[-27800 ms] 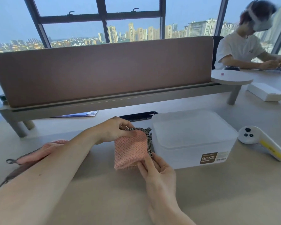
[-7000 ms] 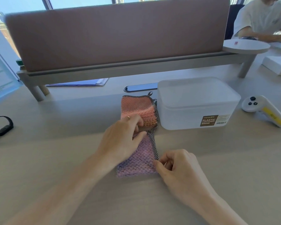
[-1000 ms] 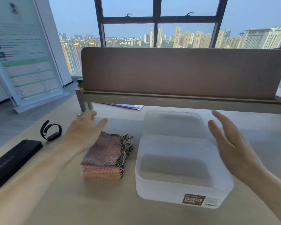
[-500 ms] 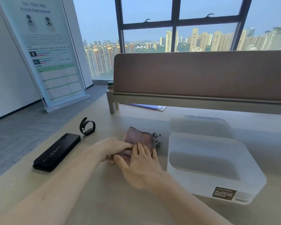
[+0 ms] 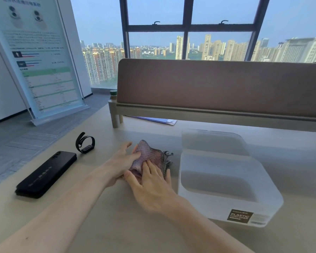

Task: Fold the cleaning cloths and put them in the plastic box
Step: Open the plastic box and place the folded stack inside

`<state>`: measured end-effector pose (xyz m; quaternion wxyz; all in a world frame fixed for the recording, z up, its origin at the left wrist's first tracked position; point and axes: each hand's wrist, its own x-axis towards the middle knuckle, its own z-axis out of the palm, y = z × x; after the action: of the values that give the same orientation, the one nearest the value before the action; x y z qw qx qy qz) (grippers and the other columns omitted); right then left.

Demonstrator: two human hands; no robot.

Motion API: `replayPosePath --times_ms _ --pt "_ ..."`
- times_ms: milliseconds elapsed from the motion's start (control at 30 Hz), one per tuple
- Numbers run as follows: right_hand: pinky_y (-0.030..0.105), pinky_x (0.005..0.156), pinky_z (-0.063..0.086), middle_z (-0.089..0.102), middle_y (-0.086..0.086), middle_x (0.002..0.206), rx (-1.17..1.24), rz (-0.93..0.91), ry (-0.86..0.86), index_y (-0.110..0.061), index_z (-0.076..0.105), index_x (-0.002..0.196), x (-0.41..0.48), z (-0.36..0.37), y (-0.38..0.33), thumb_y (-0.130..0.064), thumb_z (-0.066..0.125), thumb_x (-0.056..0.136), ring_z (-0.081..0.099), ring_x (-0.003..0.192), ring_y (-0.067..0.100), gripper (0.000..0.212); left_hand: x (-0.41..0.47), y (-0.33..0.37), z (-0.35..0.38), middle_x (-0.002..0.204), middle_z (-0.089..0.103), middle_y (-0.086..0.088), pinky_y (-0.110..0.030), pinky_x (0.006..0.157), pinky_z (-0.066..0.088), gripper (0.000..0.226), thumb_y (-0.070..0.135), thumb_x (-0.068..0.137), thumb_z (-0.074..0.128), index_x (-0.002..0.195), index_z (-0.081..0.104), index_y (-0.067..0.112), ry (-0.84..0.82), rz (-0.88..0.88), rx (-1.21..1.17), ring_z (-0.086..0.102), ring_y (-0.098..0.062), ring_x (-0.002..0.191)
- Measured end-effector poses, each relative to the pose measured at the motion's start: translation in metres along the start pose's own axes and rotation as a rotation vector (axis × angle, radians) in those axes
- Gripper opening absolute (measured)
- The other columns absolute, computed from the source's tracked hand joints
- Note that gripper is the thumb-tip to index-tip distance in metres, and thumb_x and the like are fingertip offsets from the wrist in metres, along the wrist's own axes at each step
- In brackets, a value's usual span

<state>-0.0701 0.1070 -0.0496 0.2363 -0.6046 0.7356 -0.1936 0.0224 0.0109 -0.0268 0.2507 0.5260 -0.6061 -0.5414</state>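
A stack of folded cleaning cloths (image 5: 150, 157), pinkish-purple with black mesh edging, lies on the table left of the plastic box (image 5: 226, 194). The box is translucent white, open and empty, with a brown label on its front. Its lid (image 5: 214, 141) lies on the table behind it. My left hand (image 5: 119, 163) grips the stack from its left side, fingers spread on top. My right hand (image 5: 150, 183) holds the near right side, fingers on top and thumb at the front edge. The stack's left part bulges up between both hands.
A black phone (image 5: 46, 174) and a black wristband (image 5: 85, 145) lie on the table to the left. A brown desk divider (image 5: 221, 88) on a raised shelf runs behind the box, with papers (image 5: 153, 120) under it. A standing poster (image 5: 35, 57) is on the floor at left.
One second ago both hands were open in the air beside the stack and box. They came down onto the cloth stack and now clasp it, lifting its left part.
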Motion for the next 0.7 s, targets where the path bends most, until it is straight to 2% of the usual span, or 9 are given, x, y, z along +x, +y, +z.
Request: replayPosePath --times_ms 133,233,300,333,367,433,500,600,700 --pt "0.047 0.126 -0.003 0.014 0.005 0.169 0.017 -0.087 0.016 -0.014 0.014 0.161 -0.018 -0.022 -0.015 -0.07 0.025 0.097 0.006 0.156 0.017 0.086 -0.009 0.021 -0.015 0.13 0.063 -0.013 -0.044 0.099 0.054 0.052 0.026 0.099 0.064 0.146 0.046 0.036 0.08 0.143 0.178 0.065 -0.028 0.111" --pt "0.043 0.116 0.035 0.048 0.008 0.147 0.297 -0.208 0.124 -0.015 0.048 0.14 -0.037 -0.07 -0.021 -0.069 0.034 0.093 0.043 0.137 0.022 0.073 -0.037 0.062 -0.027 0.119 0.066 -0.013 -0.049 0.088 0.059 0.037 0.032 0.097 0.067 0.131 0.057 0.041 0.106 0.255 0.195 0.069 -0.032 0.102" --pt "0.019 0.095 0.05 0.063 -0.007 0.12 0.6 -0.209 0.315 -0.028 0.06 0.119 -0.05 -0.11 -0.009 -0.067 0.047 0.092 0.061 0.112 -0.003 0.049 -0.056 0.095 -0.024 0.114 0.07 -0.012 -0.045 0.075 0.061 0.024 0.028 0.099 0.065 0.122 0.064 0.034 0.05 0.312 0.05 0.071 -0.028 0.088" --pt "0.008 0.087 0.045 0.061 -0.018 0.113 0.686 -0.157 0.359 -0.035 0.059 0.113 -0.054 -0.129 0.002 -0.062 0.055 0.092 0.059 0.102 -0.017 0.034 -0.062 0.109 -0.018 0.111 0.071 -0.01 -0.039 0.069 0.06 0.022 0.025 0.1 0.063 0.121 0.065 0.03 0.006 0.333 -0.038 0.071 -0.025 0.081" --pt "0.007 0.091 0.04 0.058 -0.023 0.12 0.782 -0.088 0.363 -0.039 0.056 0.12 -0.058 -0.145 0.014 -0.062 0.064 0.087 0.055 0.107 -0.019 0.041 -0.067 0.121 -0.01 0.108 0.072 -0.008 -0.035 0.064 0.058 0.022 0.023 0.1 0.062 0.122 0.066 0.027 -0.037 0.344 -0.103 0.071 -0.021 0.076" --pt "0.034 0.109 0.041 0.054 -0.009 0.146 0.972 0.097 0.254 -0.03 0.051 0.142 -0.063 -0.169 0.045 -0.073 0.074 0.066 0.052 0.133 0.01 0.09 -0.069 0.137 0.016 0.101 0.074 -0.006 -0.031 0.058 0.058 0.023 0.023 0.101 0.062 0.123 0.065 0.022 -0.127 0.337 -0.2 0.072 -0.018 0.07" --pt "0.052 0.097 0.054 0.061 0.015 0.142 1.18 0.154 0.074 -0.018 0.058 0.14 -0.07 -0.181 0.068 -0.068 0.077 0.068 0.064 0.119 0.033 0.09 -0.066 0.14 0.048 0.101 0.075 -0.01 -0.033 0.062 0.057 0.028 0.023 0.101 0.062 0.128 0.063 0.015 -0.23 0.296 -0.289 0.071 -0.022 0.073" --pt "0.044 0.063 0.058 0.061 0.027 0.116 1.376 0.12 -0.018 0.002 0.052 0.141 -0.083 -0.186 0.105 -0.055 0.07 0.085 0.067 0.083 0.037 0.082 -0.057 0.126 0.095 0.124 0.071 -0.023 -0.036 0.069 0.054 0.036 0.023 0.102 0.056 0.134 0.061 0.007 -0.354 0.209 -0.333 0.066 -0.032 0.091" --pt "0.04 0.061 0.06 0.067 0.022 0.107 1.341 0.145 -0.004 -0.002 0.06 0.133 -0.094 -0.189 0.127 -0.047 0.066 0.091 0.069 0.08 0.034 0.061 -0.056 0.105 0.127 0.124 0.072 -0.024 -0.038 0.076 0.055 0.034 0.024 0.103 0.054 0.13 0.065 0.006 -0.39 0.111 -0.37 0.067 -0.033 0.095"
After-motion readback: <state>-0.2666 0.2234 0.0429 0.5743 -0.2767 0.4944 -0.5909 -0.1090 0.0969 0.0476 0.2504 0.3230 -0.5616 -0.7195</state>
